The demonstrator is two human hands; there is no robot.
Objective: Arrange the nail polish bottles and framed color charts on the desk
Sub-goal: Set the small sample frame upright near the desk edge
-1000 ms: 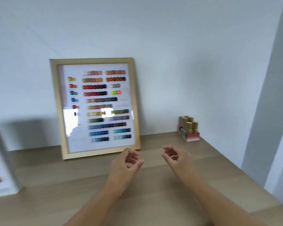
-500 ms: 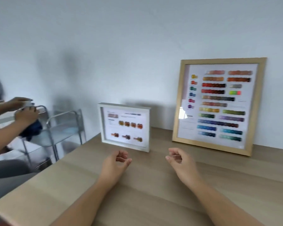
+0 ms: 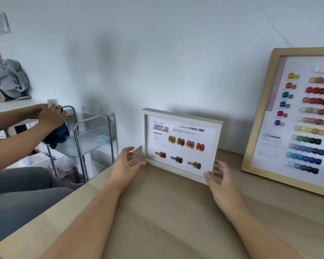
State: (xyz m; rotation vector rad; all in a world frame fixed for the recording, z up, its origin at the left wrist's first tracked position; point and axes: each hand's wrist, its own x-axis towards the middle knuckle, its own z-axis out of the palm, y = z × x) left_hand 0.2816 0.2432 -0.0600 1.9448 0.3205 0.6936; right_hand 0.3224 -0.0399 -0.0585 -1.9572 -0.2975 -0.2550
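A small white-framed color chart point(image 3: 181, 144) with amber nail samples stands upright on the wooden desk point(image 3: 166, 217), leaning toward the wall. My left hand point(image 3: 125, 165) is spread open at its lower left corner, the thumb touching or nearly touching the frame. My right hand point(image 3: 220, 179) is open at the lower right corner, its thumb at the frame's edge. To the right a large wood-framed color chart point(image 3: 295, 118) leans against the wall, cut off by the view's edge. No nail polish bottles are in view.
Another person sits at the left, hands point(image 3: 49, 114) holding a small white object over a metal and glass trolley point(image 3: 88, 141). A white shelf point(image 3: 11, 107) with grey cloth is behind. The desk's left edge runs diagonally beside the trolley.
The view swung left from the large chart and the bottles to the small white frame. Both my hands opened from loosely curled and reached forward to the frame's lower corners.
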